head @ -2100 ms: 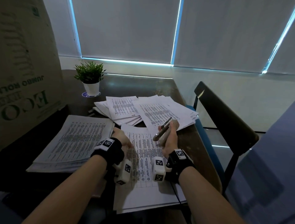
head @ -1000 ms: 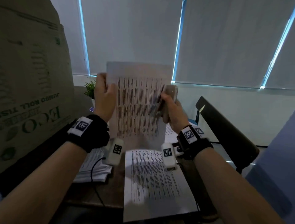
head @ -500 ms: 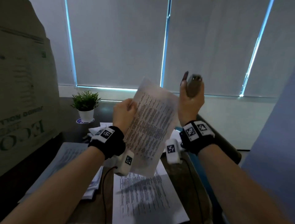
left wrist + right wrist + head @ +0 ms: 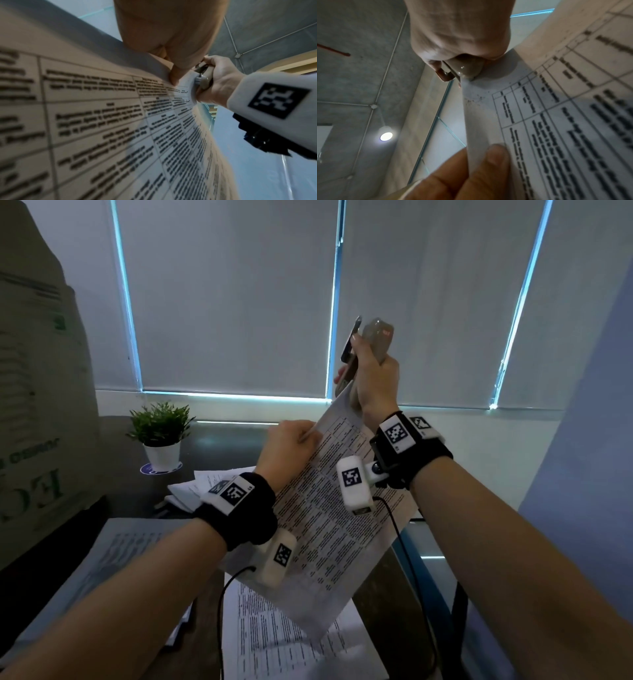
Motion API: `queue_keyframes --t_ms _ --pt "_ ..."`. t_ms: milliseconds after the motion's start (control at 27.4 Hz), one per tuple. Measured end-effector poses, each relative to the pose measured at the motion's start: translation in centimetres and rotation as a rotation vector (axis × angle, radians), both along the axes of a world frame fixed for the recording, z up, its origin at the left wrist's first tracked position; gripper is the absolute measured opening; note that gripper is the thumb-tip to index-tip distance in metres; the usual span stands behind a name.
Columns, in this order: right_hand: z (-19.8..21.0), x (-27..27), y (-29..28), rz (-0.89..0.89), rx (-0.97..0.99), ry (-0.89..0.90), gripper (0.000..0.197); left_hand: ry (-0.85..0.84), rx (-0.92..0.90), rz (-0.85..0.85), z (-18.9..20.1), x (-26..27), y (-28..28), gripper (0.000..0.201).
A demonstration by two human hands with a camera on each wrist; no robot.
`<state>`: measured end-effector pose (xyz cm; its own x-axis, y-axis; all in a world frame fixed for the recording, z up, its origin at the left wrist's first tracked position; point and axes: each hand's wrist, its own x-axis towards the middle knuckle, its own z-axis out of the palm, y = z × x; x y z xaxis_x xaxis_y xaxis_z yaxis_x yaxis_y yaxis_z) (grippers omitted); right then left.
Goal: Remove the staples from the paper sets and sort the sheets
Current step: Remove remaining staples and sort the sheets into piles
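Observation:
A printed paper set (image 4: 325,525) hangs tilted in the air over the table. My left hand (image 4: 287,446) pinches its upper edge, thumb on the printed side (image 4: 173,75). My right hand (image 4: 373,374) grips a beige stapler (image 4: 376,337) that points upward, with its metal arm spread from the body. The stapler's lower end (image 4: 467,70) meets the top corner of the paper set (image 4: 556,121), where small holes and specks show. In the right wrist view the fingers of my left hand (image 4: 471,175) clasp the sheet's edge. No staple is clearly visible.
Another printed sheet (image 4: 274,642) lies on the dark table below. A thick paper stack (image 4: 113,546) sits at the left and loose sheets (image 4: 195,487) behind. A potted plant (image 4: 159,433) and a big cardboard box (image 4: 37,405) stand at the left.
The paper set was lifted off the table and has tilted. My right hand, which was holding the stapler apart from the sheet, has brought its lower end to the paper's top corner.

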<state>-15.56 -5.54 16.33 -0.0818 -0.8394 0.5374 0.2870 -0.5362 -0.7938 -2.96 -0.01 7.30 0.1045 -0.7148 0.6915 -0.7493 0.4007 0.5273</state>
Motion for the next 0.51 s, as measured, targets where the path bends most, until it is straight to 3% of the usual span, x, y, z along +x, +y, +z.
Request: queue_keyframes --t_ms 366,439,512 --pt "-0.7 -0.2 -1.3 -0.135 0.029 0.013 0.049 -0.038 -0.012 -0.033 -0.7 -1.8 -0.3 0.026" --pt "-1.3 -0.7 -2.2 -0.171 0.052 -0.009 0.048 -0.025 0.164 -0.160 -2.0 -1.4 -0.3 0.008" --pt "-2.4 -1.5 -3.3 -0.233 0.065 -0.073 0.043 0.034 0.425 -0.244 -4.4 -0.2 -0.6 0.014"
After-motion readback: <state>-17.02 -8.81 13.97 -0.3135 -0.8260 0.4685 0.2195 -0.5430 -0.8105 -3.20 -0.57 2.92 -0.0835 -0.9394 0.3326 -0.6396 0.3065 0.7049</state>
